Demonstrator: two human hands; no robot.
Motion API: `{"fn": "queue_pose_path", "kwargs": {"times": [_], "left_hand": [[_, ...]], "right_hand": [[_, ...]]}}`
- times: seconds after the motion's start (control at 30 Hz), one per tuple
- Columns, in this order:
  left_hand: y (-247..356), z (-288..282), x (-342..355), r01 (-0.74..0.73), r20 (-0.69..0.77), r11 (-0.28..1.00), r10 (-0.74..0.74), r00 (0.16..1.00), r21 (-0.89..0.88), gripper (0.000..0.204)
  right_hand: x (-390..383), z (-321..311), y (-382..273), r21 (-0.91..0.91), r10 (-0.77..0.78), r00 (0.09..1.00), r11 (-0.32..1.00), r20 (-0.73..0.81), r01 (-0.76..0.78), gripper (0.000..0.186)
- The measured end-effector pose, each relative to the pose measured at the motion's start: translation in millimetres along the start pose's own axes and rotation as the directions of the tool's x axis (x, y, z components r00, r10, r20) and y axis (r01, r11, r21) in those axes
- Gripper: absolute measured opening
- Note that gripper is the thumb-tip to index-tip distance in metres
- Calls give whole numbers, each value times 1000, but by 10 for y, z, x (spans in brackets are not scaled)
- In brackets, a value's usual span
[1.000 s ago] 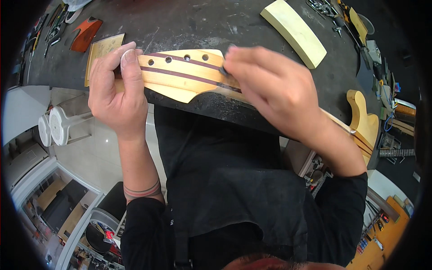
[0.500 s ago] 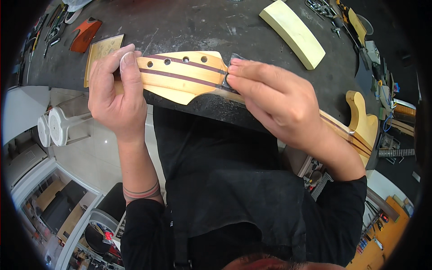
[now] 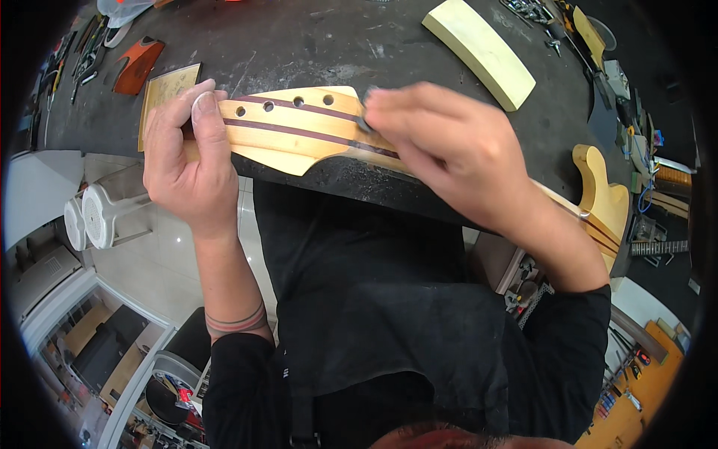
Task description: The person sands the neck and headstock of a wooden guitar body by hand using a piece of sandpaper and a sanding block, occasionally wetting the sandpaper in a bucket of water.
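My left hand (image 3: 194, 165) is closed round the left end of a pale wooden guitar headstock (image 3: 288, 135), which has dark purple stripes and several round holes. My right hand (image 3: 456, 157), blurred at the fingertips, pinches a small dark grey pad (image 3: 363, 123) against the neck just right of the headstock, where the wood darkens. The neck runs behind that hand to a pale guitar body (image 3: 602, 209) with a curved horn at the right. The pad is mostly hidden by my fingers.
A dark scuffed workbench (image 3: 299, 45) carries a long pale yellow block (image 3: 479, 52), an orange shaped piece (image 3: 138, 67), a flat board (image 3: 168, 82) and scattered metal tools (image 3: 523, 19). White stools (image 3: 105, 209) stand on the tiled floor at left, below the bench edge.
My right fingers and the pad shift slightly back and forth along the neck, now a little further left than half a second ago. The headstock and left hand have edged slightly left.
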State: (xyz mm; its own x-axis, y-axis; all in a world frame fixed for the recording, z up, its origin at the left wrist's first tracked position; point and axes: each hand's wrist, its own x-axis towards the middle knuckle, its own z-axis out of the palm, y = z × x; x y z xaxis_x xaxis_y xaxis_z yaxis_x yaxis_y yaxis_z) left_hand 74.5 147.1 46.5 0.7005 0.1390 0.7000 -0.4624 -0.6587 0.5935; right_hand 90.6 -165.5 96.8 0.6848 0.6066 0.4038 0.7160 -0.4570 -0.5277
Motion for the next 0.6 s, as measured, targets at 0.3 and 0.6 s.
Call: {"fn": "queue_pose_path", "kwargs": {"times": [0.3, 0.6], "left_hand": [[-9, 0, 5, -13, -2, 1000, 13, 1000, 23, 13], [-19, -9, 0, -21, -9, 1000, 21, 1000, 13, 12]], "right_hand": [[25, -15, -48, -35, -11, 999, 999, 36, 12, 27], [1, -9, 34, -214, -281, 960, 936, 21, 278, 32]]}}
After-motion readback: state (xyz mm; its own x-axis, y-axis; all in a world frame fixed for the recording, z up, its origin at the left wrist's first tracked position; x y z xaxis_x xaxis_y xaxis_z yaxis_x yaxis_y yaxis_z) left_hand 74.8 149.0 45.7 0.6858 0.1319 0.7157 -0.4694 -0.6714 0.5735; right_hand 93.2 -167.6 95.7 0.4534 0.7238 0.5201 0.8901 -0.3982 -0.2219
